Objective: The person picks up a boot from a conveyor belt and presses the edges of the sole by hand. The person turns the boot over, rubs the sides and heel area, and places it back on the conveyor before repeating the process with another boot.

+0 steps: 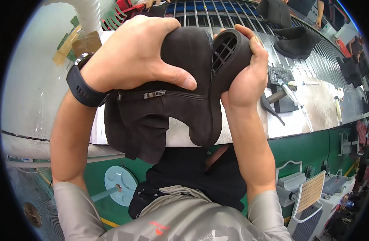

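Observation:
A black ankle boot (184,60) with a side zipper (154,94) is held on its side above the bench, its toe toward me. My left hand (132,56), with a dark watch on the wrist, grips the boot's upper from the left, thumb lying across its side. My right hand (248,76) is wrapped round the heel end of the black sole (242,52). That end is bent away from the boot, so a gap shows and the grid inside its hollow heel is visible. Toward the toe, the sole lies against the upper. The shaft hangs folded toward the lower left.
Right of the boot, a hammer (277,96) and several brushes (291,94) lie on the bench. Another black boot (297,42) stands by the metal rollers (329,60). A white hose (88,16) rises at the far left. Below are a blue round stool (122,180) and a fan (31,209).

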`<state>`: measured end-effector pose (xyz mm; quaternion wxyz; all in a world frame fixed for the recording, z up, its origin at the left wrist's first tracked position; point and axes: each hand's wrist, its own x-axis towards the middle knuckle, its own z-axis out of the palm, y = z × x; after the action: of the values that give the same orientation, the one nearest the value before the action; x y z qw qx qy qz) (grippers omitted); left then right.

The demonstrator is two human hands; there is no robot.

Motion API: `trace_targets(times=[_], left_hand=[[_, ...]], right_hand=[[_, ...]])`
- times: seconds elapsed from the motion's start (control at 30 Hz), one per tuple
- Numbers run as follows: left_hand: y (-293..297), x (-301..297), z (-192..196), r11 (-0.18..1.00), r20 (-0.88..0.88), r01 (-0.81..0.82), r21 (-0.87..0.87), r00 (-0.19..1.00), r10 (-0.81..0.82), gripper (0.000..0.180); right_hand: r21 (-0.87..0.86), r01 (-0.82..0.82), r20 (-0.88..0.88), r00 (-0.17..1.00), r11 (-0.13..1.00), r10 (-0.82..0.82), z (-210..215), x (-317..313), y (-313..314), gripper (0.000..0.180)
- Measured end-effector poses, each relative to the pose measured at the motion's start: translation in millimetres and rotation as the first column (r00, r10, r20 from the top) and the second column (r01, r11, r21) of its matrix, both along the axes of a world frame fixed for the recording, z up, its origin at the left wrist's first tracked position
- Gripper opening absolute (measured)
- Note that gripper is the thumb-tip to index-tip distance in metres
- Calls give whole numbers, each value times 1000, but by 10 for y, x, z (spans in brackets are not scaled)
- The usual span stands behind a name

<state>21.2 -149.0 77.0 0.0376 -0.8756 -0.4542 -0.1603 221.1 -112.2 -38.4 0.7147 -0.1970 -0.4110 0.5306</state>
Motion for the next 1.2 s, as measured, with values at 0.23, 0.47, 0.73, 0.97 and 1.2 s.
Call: trace_targets(times=[0.23,0.47,0.73,0.97,1.2], left_hand=[[9,56,40,991,79,8,-131,997,3,79],[-41,122,76,984,51,-49,-169,997,58,83],[-79,28,62,998,-58,47,36,997,-45,87],[-182,97,85,999,-102,7,33,995,-3,89],[-353,208,111,992,-128,51,111,991,-36,91]], right_hand=[[24,-27,-58,998,999,29,137,-33,-91,41],[194,26,180,982,981,-61,84,-39,72,34],[120,33,323,944,992,-70,286,37,-110,36],[154,21,272,960,988,-63,272,90,-153,32],[166,-3,280,959,986,-44,353,231,-294,24]])
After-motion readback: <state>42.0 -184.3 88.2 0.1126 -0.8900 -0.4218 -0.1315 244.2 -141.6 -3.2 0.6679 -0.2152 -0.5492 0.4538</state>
